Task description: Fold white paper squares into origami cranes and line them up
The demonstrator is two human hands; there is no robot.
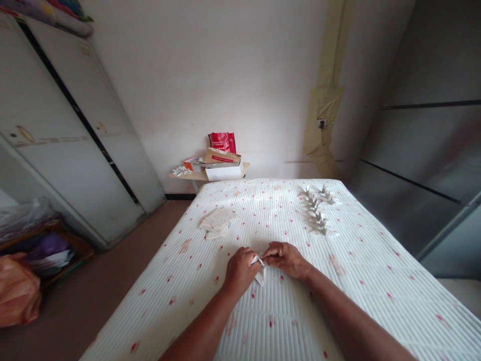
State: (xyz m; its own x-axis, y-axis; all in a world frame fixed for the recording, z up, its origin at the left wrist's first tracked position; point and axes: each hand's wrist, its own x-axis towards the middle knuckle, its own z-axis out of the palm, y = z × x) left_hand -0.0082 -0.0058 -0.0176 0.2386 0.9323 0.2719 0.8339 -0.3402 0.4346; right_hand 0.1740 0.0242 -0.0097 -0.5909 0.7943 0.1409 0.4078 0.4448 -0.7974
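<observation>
Between my two hands is a folded piece of paper (260,277), white with a pointed end hanging down. My left hand (240,269) is closed around its left side. The fingers of my right hand (284,257) pinch its upper right edge. Part of the paper is hidden behind the left fingers. Beyond my left hand lies a loose stack of printed paper sheets (218,220). Farther off to the right, several folded paper cranes (316,213) stand in a cluster with their points up.
A quilted white cover (270,200) with red spots spreads under everything. Against the wall, a small side table (197,176) bears a white box (224,173), a red bag (221,142) and more folded paper (182,171). A cabinet (75,125) stands left.
</observation>
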